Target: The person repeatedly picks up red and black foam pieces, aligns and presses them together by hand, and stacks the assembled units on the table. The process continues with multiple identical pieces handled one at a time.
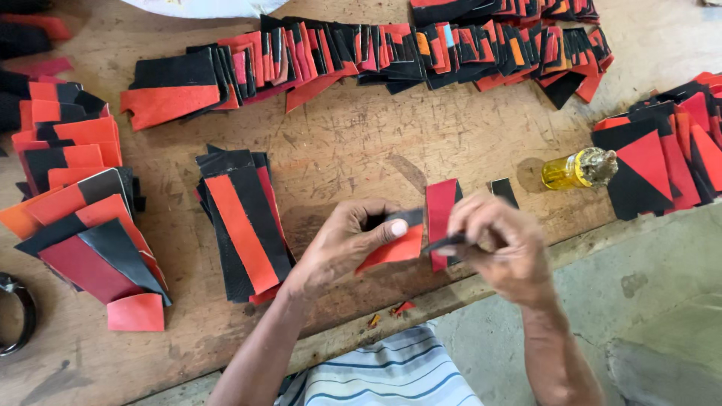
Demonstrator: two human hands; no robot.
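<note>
Over the worktop [361, 150], the left hand [342, 244] pinches a red-and-black piece [398, 244] while the right hand [500, 244] has its grip clamped on a thin dark tool [444, 243].

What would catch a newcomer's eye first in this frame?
Red-and-black cut pieces, fanned in a long row across the top of the scratched wooden table. At centre, the left hand and right hand hold a red and black piece, and a small yellow bottle lies to the right.

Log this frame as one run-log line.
left hand: pinching orange-and-black cut leather piece | right hand: gripping red-and-black leather strip | nearby: yellow glass bottle, stack of leather pieces on scratched wooden bench
</note>
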